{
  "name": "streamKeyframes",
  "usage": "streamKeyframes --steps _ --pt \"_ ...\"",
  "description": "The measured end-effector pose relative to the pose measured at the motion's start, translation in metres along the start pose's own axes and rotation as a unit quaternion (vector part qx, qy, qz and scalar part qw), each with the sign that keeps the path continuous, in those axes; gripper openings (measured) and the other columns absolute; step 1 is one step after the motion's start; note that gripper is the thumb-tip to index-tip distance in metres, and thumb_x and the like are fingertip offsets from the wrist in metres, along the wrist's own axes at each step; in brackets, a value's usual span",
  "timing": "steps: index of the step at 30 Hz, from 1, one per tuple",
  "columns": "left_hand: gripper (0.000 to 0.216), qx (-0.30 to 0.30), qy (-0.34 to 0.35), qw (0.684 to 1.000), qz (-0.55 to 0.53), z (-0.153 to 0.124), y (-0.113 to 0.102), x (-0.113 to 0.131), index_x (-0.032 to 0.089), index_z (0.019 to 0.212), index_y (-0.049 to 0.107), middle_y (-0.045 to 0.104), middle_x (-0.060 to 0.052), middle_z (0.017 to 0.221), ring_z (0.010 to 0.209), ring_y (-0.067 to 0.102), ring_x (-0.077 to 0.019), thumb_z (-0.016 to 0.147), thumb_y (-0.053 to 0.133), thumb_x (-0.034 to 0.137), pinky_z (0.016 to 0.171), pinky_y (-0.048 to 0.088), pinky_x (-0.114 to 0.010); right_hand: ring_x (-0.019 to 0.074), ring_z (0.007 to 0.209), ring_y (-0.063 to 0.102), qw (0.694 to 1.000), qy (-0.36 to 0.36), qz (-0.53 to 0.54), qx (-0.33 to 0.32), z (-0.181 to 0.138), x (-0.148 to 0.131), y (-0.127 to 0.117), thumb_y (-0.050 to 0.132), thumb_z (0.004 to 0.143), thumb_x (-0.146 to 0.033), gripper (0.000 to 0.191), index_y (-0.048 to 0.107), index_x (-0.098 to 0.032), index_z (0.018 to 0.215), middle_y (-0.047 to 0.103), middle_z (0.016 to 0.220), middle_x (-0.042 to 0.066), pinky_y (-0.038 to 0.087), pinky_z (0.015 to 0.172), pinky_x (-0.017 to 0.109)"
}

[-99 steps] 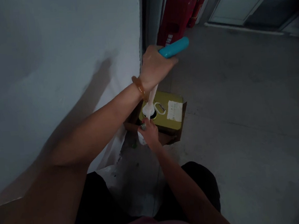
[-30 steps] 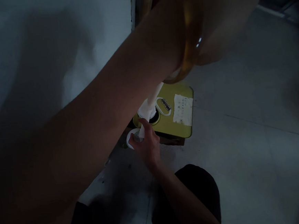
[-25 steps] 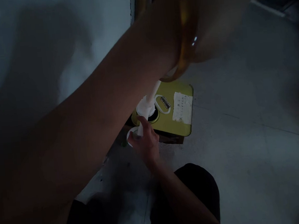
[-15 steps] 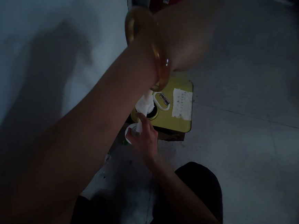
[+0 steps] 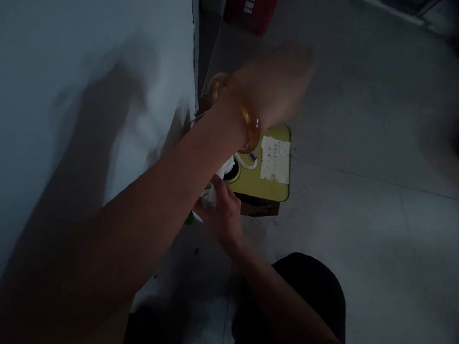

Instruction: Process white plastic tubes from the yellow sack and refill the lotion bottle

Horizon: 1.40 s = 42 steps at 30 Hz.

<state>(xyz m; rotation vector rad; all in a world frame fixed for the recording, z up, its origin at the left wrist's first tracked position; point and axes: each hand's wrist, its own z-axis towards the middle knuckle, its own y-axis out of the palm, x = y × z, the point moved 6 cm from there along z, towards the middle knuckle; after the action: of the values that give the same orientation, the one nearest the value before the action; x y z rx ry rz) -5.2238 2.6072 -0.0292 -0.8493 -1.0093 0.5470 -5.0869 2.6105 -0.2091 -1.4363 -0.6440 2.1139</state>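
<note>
- Fingers (image 5: 222, 190) of your right hand (image 5: 223, 215) are closed around a pale container (image 5: 208, 197); your forearm and grip cover so much of it that its tilt cannot be told.
- Your left hand (image 5: 284, 80) is well apart from the right, up beyond the tin and blurred; whether it grips anything cannot be told.
- An amber bangle (image 5: 252, 128) circles your left wrist, and your left forearm (image 5: 163, 195) crosses over the work.
- Just beside your right fingertips is a white fitting (image 5: 227, 167), at the tin's round opening (image 5: 233, 171). Its visible stretch slants down and left in the view, from the opening toward the container; your forearm hides the rest.
- Your yellow-green tin (image 5: 264, 186) has its long axis running left to right, the opening at the left, then a white loop handle (image 5: 248, 165), then a paper label (image 5: 275, 159) by the right edge.
- Brown cardboard (image 5: 262, 207) shows below the tin's near side.
- Something green (image 5: 189, 219) shows just beyond your left forearm, near the container.
- Your dark-clothed knee (image 5: 314, 287) is nearer you, above the grey floor (image 5: 375, 208).
- A white wall (image 5: 26, 61) stands at your left, with your arm's shadow on it.
- Farther off is a red object (image 5: 256, 3) bearing white labels.
</note>
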Motion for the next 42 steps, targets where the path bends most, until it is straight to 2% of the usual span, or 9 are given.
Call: streamKeyframes --steps 2,6,11,19,23,27,33,38,42 --pt "0.018 -0.063 0.058 0.990 0.109 -0.005 0.007 0.005 0.008 0.090 0.058 0.056 -0.005 0.094 0.108 0.063 -0.0273 0.099 0.057 0.023 0.103 0.048 -0.044 0.0225 0.094 0.068 1.000 0.001 0.001 -0.002 0.000 -0.001 -0.001 0.064 0.081 -0.025 0.044 0.055 -0.024 0.124 0.068 0.104 0.005 0.057 0.079 0.033" --pt "0.025 -0.067 0.082 0.974 0.199 -0.005 0.009 0.003 0.005 0.110 0.059 0.054 -0.007 0.098 0.108 0.062 -0.0277 0.104 0.048 0.026 0.095 0.052 -0.042 0.0221 0.094 0.068 1.000 0.002 0.014 -0.007 0.000 -0.007 -0.002 0.064 0.080 -0.026 0.043 0.056 -0.024 0.122 0.068 0.103 0.005 0.056 0.076 0.032" --pt "0.024 -0.067 0.069 0.977 0.190 -0.006 0.011 -0.002 0.007 0.108 0.061 0.058 -0.007 0.104 0.111 0.062 -0.0253 0.104 0.048 0.027 0.095 0.053 -0.037 0.0220 0.091 0.068 0.999 0.012 0.027 0.011 0.002 -0.014 -0.007 0.065 0.079 -0.026 0.041 0.058 -0.022 0.119 0.068 0.100 0.005 0.056 0.076 0.032" --pt "0.024 -0.080 0.038 0.986 0.142 -0.003 0.017 -0.018 0.001 0.102 0.060 0.058 -0.010 0.110 0.115 0.060 -0.0299 0.101 0.051 0.024 0.099 0.048 -0.049 0.0209 0.095 0.067 1.000 0.014 0.020 -0.010 0.003 -0.017 -0.010 0.060 0.082 -0.027 0.039 0.057 -0.025 0.121 0.067 0.105 0.004 0.055 0.082 0.032" --pt "0.022 -0.057 -0.011 0.993 0.100 -0.002 0.022 -0.023 0.001 0.091 0.058 0.058 -0.012 0.107 0.117 0.060 -0.0370 0.098 0.053 0.021 0.099 0.045 -0.056 0.0220 0.097 0.066 0.999 0.018 -0.002 -0.044 0.004 -0.013 -0.006 0.061 0.082 -0.027 0.044 0.054 -0.025 0.126 0.066 0.107 0.005 0.054 0.081 0.031" --pt "0.010 -0.003 -0.061 0.997 0.057 -0.003 0.025 -0.028 0.005 0.090 0.061 0.063 -0.011 0.096 0.109 0.064 -0.0334 0.092 0.061 0.014 0.100 0.045 -0.058 0.0223 0.095 0.065 0.998 0.017 -0.018 -0.066 0.009 -0.010 -0.006 0.066 0.081 -0.030 0.045 0.053 -0.023 0.124 0.065 0.101 0.004 0.051 0.078 0.030" --pt "0.006 0.028 -0.068 0.996 0.053 -0.004 0.037 -0.031 0.012 0.080 0.064 0.062 -0.004 0.075 0.091 0.066 -0.0238 0.083 0.069 0.011 0.092 0.051 -0.046 0.0218 0.092 0.064 0.997 0.008 -0.027 -0.074 0.015 -0.007 -0.012 0.069 0.079 -0.031 0.038 0.057 -0.021 0.114 0.066 0.098 0.005 0.048 0.079 0.028" --pt "0.007 0.062 -0.067 0.996 0.025 -0.008 0.042 -0.041 0.014 0.081 0.063 0.066 -0.007 0.079 0.099 0.064 -0.0235 0.083 0.070 0.015 0.095 0.047 -0.038 0.0215 0.092 0.063 0.997 0.001 -0.052 -0.055 0.012 -0.006 -0.009 0.066 0.081 -0.031 0.036 0.057 -0.021 0.114 0.065 0.098 0.005 0.046 0.077 0.027" --pt "0.011 0.090 -0.071 0.993 -0.022 -0.011 0.040 -0.043 0.013 0.085 0.064 0.068 -0.010 0.082 0.095 0.066 -0.0273 0.080 0.072 0.016 0.091 0.049 -0.040 0.0219 0.092 0.063 0.997 -0.001 -0.051 -0.058 0.014 -0.005 -0.005 0.066 0.082 -0.034 0.036 0.057 -0.021 0.114 0.065 0.097 0.006 0.046 0.076 0.027"
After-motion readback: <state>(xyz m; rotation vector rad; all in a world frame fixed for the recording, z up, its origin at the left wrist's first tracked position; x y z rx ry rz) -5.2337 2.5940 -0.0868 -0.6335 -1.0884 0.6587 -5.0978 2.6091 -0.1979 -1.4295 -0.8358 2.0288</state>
